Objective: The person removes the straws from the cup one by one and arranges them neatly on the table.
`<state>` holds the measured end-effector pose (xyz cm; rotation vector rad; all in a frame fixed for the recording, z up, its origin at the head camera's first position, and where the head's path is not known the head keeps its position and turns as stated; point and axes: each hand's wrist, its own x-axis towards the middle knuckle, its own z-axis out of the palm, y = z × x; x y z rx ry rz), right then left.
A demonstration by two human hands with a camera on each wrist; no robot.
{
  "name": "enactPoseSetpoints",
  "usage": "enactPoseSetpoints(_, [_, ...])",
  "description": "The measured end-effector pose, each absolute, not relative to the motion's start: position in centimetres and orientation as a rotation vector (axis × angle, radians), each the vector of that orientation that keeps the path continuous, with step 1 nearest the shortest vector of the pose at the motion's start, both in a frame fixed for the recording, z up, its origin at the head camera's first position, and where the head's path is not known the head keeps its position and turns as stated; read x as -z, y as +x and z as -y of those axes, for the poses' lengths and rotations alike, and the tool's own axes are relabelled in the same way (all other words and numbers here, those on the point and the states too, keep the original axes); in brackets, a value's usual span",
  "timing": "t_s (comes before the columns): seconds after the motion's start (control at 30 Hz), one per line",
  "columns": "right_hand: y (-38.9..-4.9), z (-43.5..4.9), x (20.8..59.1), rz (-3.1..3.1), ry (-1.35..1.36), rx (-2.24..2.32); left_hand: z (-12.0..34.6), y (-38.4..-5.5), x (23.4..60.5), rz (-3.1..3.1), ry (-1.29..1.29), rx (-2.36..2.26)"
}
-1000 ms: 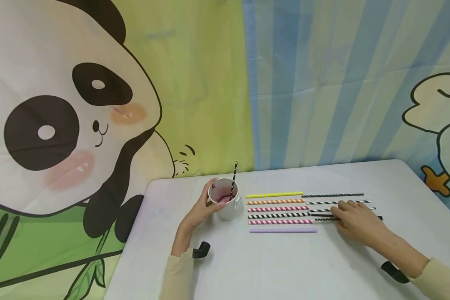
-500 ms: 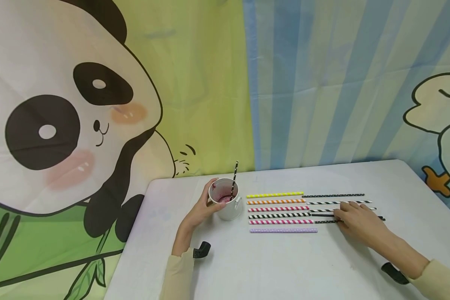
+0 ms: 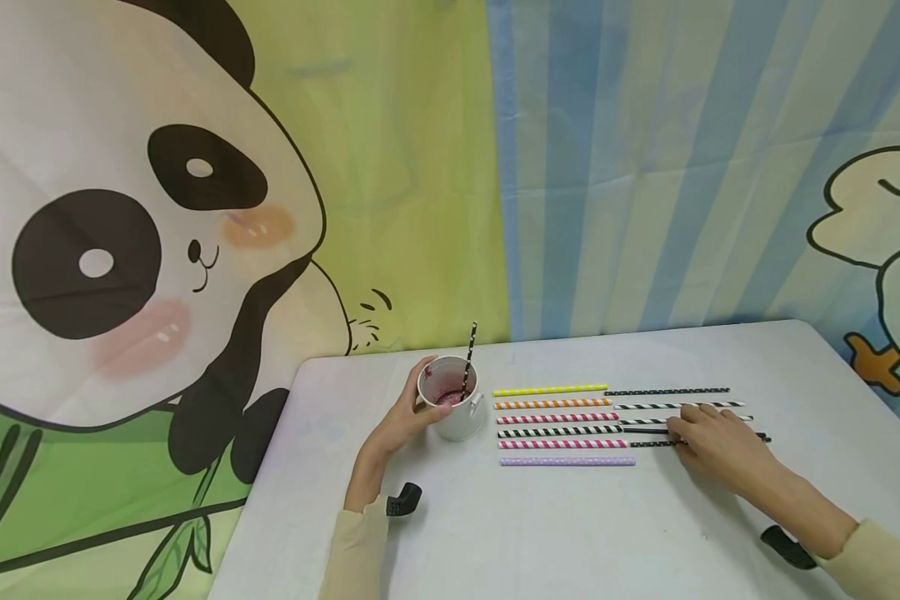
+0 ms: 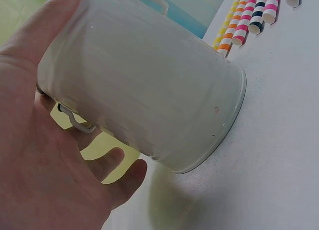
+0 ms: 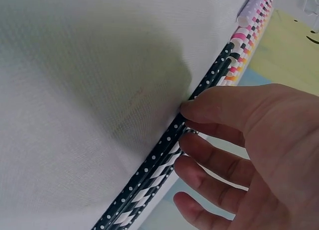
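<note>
A small white metal pail (image 3: 459,427) stands on the white table, a black-and-white patterned paper straw (image 3: 470,346) leaning up out of it. My left hand (image 3: 401,427) holds the pail, thumb at the rim; in the left wrist view its fingers reach round the wall. On the right, my right hand (image 3: 720,443) rests low over a group of black-patterned straws. In the right wrist view, the thumb and forefinger pinch the front black straw with white dots (image 5: 159,149), which lies along the table; the other fingers are loosely bent. Striped black-and-white straws (image 3: 678,405) lie just behind it.
Left of the black straws lies a column of coloured straws: yellow (image 3: 550,389), orange (image 3: 551,404), pink-striped, black-striped and lavender (image 3: 567,461) at the front. A printed panda curtain (image 3: 405,167) hangs behind the table's back edge. Black wrist devices (image 3: 403,500) sit at both cuffs.
My right hand has shifted slightly right, and the front dotted straw's right end reaches a little farther out beyond it. The left hand and pail have stayed still.
</note>
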<state>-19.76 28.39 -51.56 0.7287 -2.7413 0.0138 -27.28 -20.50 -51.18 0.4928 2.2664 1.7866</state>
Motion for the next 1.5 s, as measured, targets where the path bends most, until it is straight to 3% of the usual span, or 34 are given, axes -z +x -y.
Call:
enactPoseSetpoints(0.97, [-20.4, -25.9, 50.3, 2.836, 0.602, -0.468, 20.5, -27.4, 51.4, -2.257, 0.493, -1.804])
enactPoseSetpoints(1.5, [-21.4, -22.7, 50.9, 2.715, 0.425, -1.152, 20.5, -27.3, 51.3, -2.267, 0.491, -1.803])
